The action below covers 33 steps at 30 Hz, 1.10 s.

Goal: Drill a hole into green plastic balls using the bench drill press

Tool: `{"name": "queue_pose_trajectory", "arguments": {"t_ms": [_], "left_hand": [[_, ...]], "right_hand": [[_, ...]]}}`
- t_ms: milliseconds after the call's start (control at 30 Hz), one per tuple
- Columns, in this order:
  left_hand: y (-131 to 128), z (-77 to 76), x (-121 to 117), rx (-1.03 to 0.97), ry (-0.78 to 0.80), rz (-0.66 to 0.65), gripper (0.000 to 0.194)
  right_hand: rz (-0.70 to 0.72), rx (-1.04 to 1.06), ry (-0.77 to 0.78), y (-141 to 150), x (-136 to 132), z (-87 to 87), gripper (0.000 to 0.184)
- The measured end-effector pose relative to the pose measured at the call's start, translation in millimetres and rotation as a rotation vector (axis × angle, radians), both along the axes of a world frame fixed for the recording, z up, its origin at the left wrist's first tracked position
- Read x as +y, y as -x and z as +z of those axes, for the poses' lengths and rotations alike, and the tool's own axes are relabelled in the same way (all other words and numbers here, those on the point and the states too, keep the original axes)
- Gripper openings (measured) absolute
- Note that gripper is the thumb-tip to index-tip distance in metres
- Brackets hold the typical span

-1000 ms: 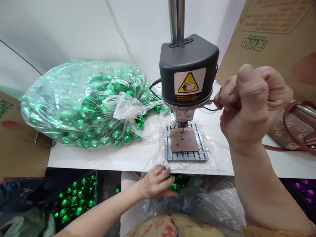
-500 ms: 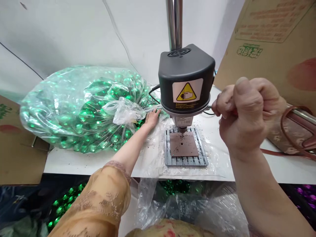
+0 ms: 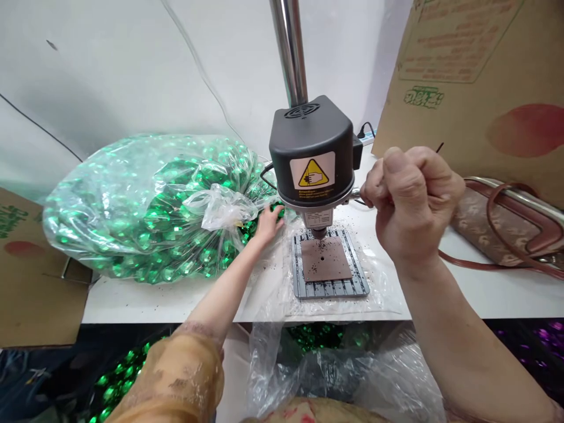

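Observation:
My left hand (image 3: 268, 225) is at the mouth of a clear plastic bag (image 3: 145, 205) full of shiny green faceted beads. Its fingers are bent round a green bead (image 3: 277, 207). My right hand (image 3: 414, 202) is a closed fist on the feed lever (image 3: 355, 194) of a small black drill press (image 3: 312, 153); the grip end is hidden inside the fist. Under the chuck (image 3: 319, 232), a brown board (image 3: 326, 259) with a dark hole lies on the slotted metal base (image 3: 359, 282). Dark shavings are scattered over board and base.
Cardboard boxes stand at the right (image 3: 476, 111) and left (image 3: 39, 276). A patterned bag with a brown strap (image 3: 496, 220) lies on the white table (image 3: 145, 308) at the right. Below the table edge are clear plastic sheeting (image 3: 326, 376) and more green beads (image 3: 123, 370).
The view has shifted, so the drill press appears further left. My left hand has lifted slightly, and a green bead now shows at its fingers. My right fist stays on the lever.

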<state>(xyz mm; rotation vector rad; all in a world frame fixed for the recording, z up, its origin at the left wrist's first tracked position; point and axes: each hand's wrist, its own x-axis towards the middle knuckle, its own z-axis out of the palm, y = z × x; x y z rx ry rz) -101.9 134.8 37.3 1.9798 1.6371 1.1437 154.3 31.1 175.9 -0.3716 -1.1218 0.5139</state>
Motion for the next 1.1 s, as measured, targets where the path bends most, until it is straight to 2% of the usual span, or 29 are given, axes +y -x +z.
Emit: {"name": "queue_pose_trajectory", "arguments": {"t_ms": [33, 100, 200, 267, 400, 567, 833, 967, 1100], "left_hand": [[4, 1.3, -11, -0.095, 0.034, 0.013, 0.031], [10, 5.5, -38, -0.409, 0.161, 0.010, 0.038], [8, 12.7, -81, -0.889, 0.388, -0.113, 0.049], [-2, 13.4, -105, -0.985, 0.467, -0.186, 0.056], [-31, -0.1, -128, -0.844, 0.458, -0.198, 0.061], [-50, -17.8, -122, -0.638, 0.375, -0.242, 0.060], [-62, -15.8, -117, -0.322, 0.296, -0.240, 0.056], [-72, -15.6, -119, -0.247, 0.175, -0.167, 0.050], [-77, -15.0, -119, -0.178, 0.124, -0.145, 0.049]], "right_hand": [[0.007, -0.006, 0.001, 0, 0, 0.1, 0.041], [0.015, -0.008, 0.002, 0, -1, 0.7, 0.041], [0.006, 0.007, 0.002, 2, -2, 1.5, 0.042], [-0.001, 0.028, 0.002, 3, -2, 1.8, 0.041], [0.026, 0.063, 0.008, 3, -3, 2.2, 0.040], [0.046, 0.054, 0.011, 2, -3, 2.5, 0.040], [0.006, 0.032, -0.007, 4, -3, 1.6, 0.042], [-0.027, 0.000, 0.015, 4, -4, 0.6, 0.043], [-0.057, -0.035, 0.027, 4, -4, -0.2, 0.046]]}}
